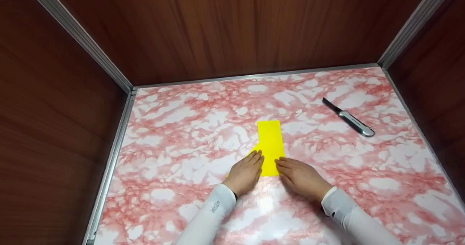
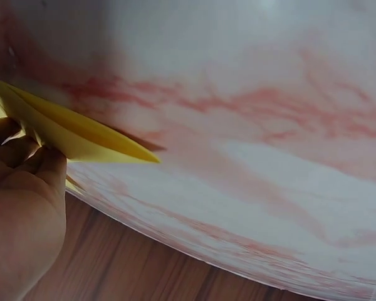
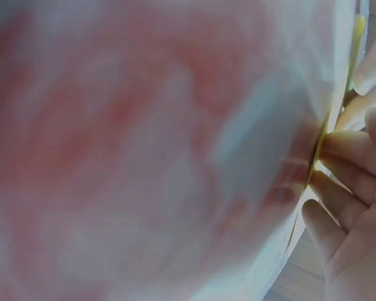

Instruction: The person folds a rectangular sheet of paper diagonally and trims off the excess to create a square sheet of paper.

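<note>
The yellow paper [image 1: 270, 143] lies on the counter [image 1: 174, 157] between the left hand [image 1: 244, 174] and the right hand [image 1: 303, 176], its long axis pointing away from them. Both have fingers nearly straight, resting on the paper without gripping; the left reaches farther over it, on what seems a folded flap, mostly hidden. The knife [image 1: 348, 117] lies well to the paper's right, farther out.

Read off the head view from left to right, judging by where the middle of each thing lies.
Left wood panel, left hand, yellow paper, right hand, knife, right wood panel. The back panel and tabletop span most of these, so I leave them out.
</note>
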A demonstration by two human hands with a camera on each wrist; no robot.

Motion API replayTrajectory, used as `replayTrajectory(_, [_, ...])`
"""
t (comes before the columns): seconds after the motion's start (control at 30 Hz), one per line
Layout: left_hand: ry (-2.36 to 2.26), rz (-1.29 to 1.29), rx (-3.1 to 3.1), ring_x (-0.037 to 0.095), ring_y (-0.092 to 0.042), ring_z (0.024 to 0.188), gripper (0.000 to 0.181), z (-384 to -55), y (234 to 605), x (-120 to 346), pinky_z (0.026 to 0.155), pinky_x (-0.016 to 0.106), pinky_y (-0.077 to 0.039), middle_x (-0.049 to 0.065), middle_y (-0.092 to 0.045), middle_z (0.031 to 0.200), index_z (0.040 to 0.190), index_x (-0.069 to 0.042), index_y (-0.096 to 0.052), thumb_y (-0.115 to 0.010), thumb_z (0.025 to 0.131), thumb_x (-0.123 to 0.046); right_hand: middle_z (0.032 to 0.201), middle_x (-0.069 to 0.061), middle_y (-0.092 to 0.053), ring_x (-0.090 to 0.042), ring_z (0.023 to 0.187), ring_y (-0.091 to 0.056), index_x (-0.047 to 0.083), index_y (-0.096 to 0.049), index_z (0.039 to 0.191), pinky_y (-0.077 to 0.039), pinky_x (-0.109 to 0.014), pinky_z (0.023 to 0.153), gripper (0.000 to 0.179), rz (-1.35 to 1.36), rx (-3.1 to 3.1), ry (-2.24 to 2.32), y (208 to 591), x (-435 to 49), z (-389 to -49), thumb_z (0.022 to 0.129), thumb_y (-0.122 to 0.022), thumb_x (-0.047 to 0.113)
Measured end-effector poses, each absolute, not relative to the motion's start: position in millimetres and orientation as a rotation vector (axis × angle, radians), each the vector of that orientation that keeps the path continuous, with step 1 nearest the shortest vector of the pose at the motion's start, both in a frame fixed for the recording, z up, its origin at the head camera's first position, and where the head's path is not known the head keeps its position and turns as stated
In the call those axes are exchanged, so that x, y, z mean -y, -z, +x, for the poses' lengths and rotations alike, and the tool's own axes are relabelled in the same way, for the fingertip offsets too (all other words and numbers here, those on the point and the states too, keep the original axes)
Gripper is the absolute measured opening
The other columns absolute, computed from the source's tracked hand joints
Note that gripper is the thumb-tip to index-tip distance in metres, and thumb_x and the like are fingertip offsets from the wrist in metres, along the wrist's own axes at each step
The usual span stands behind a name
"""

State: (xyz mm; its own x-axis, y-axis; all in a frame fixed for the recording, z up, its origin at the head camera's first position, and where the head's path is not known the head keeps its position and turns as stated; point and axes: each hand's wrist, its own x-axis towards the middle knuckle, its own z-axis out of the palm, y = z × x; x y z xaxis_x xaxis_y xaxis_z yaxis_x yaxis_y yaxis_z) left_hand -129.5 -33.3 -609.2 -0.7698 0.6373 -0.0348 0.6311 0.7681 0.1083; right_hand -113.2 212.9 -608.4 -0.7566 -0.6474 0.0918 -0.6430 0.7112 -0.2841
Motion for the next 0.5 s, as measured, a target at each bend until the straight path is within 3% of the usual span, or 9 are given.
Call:
replayTrajectory(0.23, [-0.123,0.990,-2.852,0.021,-0.023,0.144,0.048,-129.1,609.1,32.0,0.114,0.029,-0.016,0.007,-0.031,0.156,0.149,-0.007,-0.039,-0.040,0.104,-0.023,0.150,-0.019,-0.037,-0.036,0.139,-0.031,-0.002,-0.044,0.143,-0.022,-0.051,0.111,0.052,-0.927,-3.086,0.469,611.5,-265.0,-151.6,0.097,-0.055,0.020])
replayTrajectory(0.5, [-0.118,0.984,-2.834,0.021,-0.023,0.144,0.048,-131.1,608.0,31.9,0.114,0.028,-0.015,0.007,-0.032,0.155,0.148,-0.006,-0.040,-0.041,0.102,-0.019,0.152,-0.031,-0.023,-0.048,0.140,-0.016,-0.008,-0.027,0.149,-0.010,-0.055,0.113,0.063,-0.402,-3.151,0.526,602.8,-341.4,-192.8,0.103,-0.045,0.031])
